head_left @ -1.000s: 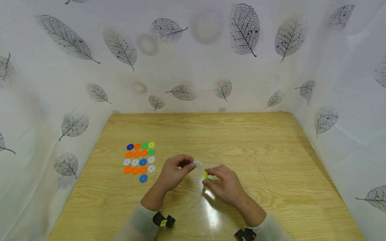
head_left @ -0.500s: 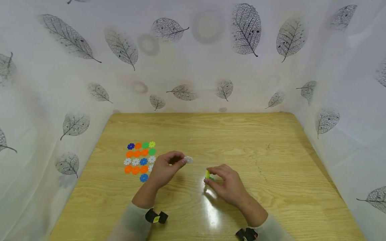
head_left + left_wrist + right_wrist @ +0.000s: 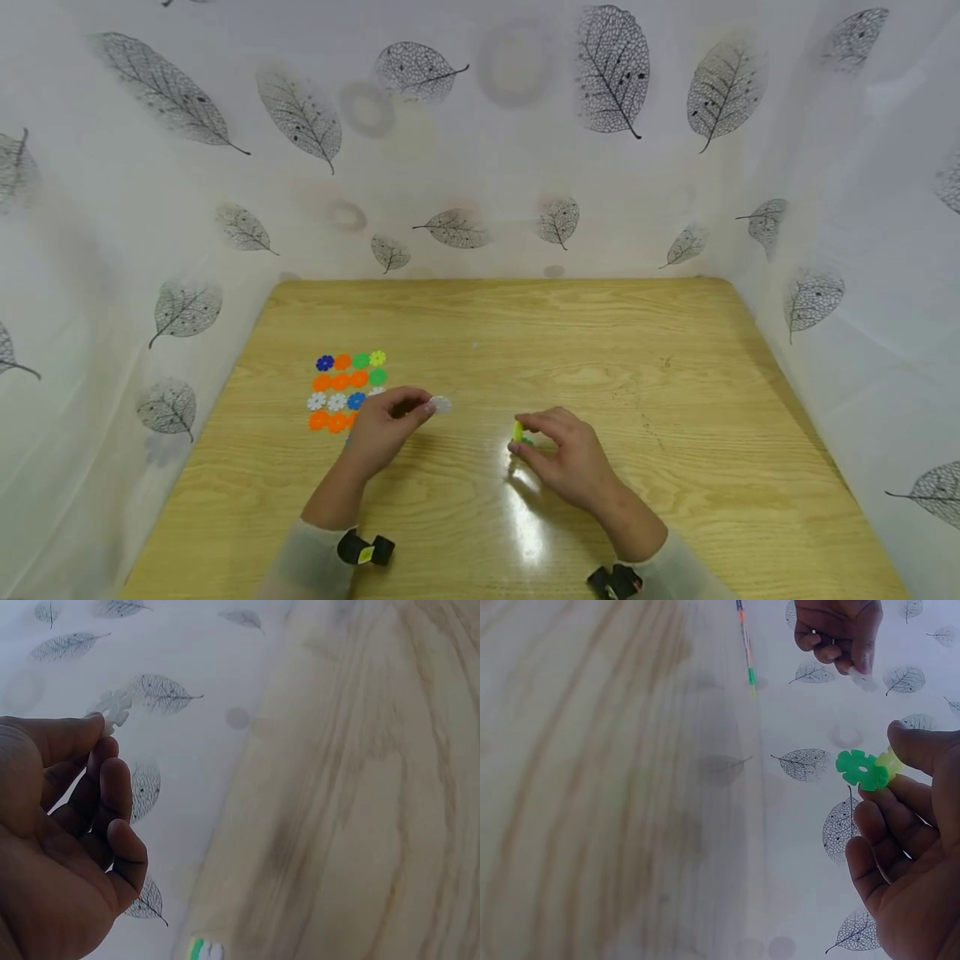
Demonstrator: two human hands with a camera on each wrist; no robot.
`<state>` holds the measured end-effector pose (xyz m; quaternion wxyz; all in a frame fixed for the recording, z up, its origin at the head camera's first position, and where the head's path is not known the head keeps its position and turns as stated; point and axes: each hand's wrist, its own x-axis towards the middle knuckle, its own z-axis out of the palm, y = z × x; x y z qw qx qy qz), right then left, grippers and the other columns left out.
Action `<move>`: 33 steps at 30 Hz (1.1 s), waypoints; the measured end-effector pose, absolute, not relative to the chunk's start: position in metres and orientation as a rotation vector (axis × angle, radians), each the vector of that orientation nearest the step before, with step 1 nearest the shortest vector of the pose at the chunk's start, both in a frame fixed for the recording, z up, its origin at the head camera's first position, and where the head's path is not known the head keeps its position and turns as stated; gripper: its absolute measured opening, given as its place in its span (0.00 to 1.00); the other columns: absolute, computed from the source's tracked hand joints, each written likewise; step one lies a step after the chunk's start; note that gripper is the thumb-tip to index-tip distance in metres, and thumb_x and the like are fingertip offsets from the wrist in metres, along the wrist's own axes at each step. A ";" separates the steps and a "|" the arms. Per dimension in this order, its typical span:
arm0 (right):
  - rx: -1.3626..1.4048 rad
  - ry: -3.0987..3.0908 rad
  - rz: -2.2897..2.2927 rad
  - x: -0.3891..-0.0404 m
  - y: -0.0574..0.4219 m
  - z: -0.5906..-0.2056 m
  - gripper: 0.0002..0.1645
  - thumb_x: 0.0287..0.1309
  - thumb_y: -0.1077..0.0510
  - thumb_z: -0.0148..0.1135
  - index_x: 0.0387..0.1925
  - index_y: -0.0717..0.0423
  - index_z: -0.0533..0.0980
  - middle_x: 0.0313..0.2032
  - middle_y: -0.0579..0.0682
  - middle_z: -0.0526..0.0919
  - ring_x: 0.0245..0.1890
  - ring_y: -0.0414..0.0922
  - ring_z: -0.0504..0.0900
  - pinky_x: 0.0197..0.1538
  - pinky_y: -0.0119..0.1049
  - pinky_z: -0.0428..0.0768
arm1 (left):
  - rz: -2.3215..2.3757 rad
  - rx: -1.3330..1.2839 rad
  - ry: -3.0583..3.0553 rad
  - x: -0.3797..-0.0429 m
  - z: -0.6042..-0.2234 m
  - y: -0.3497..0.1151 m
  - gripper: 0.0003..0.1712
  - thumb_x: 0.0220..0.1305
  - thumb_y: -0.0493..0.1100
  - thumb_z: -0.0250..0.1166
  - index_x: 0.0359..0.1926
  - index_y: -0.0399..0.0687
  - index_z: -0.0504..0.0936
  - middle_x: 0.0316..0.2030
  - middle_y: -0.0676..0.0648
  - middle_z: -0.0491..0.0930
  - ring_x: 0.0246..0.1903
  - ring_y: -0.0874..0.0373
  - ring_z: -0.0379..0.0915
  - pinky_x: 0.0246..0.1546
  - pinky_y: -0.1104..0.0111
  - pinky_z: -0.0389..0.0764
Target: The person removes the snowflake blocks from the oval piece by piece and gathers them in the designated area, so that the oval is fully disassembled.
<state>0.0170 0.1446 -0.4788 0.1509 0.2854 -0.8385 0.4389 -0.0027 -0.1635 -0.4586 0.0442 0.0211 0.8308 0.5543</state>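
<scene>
My left hand (image 3: 384,433) pinches a white notched flower-shaped disc (image 3: 441,405) between thumb and forefinger, held above the table. The notches of this white disc (image 3: 116,709) show in the left wrist view. My right hand (image 3: 567,454) grips a yellow disc (image 3: 518,430) on edge between thumb and fingers. Joined to the yellow disc is a green notched disc (image 3: 861,769), seen best in the right wrist view. The two hands are apart, and the white disc touches neither of the others.
Left of my left hand lie flat rows of discs on the wooden table (image 3: 637,350): dark blue (image 3: 325,363), orange (image 3: 341,382), green (image 3: 377,377), yellow (image 3: 378,358) and white (image 3: 317,402). My left hand and forearm cover some. A leaf-patterned cloth (image 3: 465,167) surrounds the table.
My left hand has moved left with the white disc, away from the right hand and towards the rows. My right hand stays almost still with the yellow and green discs.
</scene>
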 end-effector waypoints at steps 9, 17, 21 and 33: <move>0.821 -2.400 1.277 0.017 0.145 -0.478 0.21 0.53 0.57 0.81 0.49 0.57 0.86 0.44 0.45 0.89 0.45 0.44 0.86 0.46 0.42 0.86 | 1.656 -0.006 2.566 0.003 -0.465 -0.183 0.14 0.68 0.55 0.72 0.47 0.53 0.89 0.44 0.52 0.86 0.43 0.53 0.80 0.45 0.66 0.82; 0.804 -2.419 1.269 0.019 0.146 -0.478 0.22 0.52 0.56 0.81 0.49 0.57 0.86 0.43 0.44 0.89 0.45 0.43 0.85 0.46 0.41 0.85 | 1.560 -0.128 2.625 0.010 -0.473 -0.197 0.15 0.66 0.53 0.73 0.48 0.50 0.90 0.43 0.51 0.88 0.44 0.54 0.81 0.45 0.66 0.81; 0.797 -2.421 1.283 0.020 0.147 -0.479 0.22 0.52 0.56 0.81 0.49 0.56 0.86 0.43 0.44 0.89 0.46 0.43 0.86 0.47 0.42 0.85 | 1.514 -0.202 2.633 0.013 -0.477 -0.204 0.17 0.67 0.54 0.72 0.50 0.50 0.90 0.46 0.50 0.87 0.46 0.55 0.80 0.47 0.66 0.80; 0.793 -2.414 1.287 0.019 0.150 -0.481 0.22 0.53 0.57 0.81 0.49 0.57 0.86 0.43 0.45 0.89 0.45 0.43 0.85 0.47 0.42 0.86 | 1.504 -0.371 2.697 0.024 -0.483 -0.237 0.21 0.69 0.54 0.71 0.53 0.45 0.89 0.49 0.46 0.87 0.46 0.56 0.79 0.44 0.75 0.78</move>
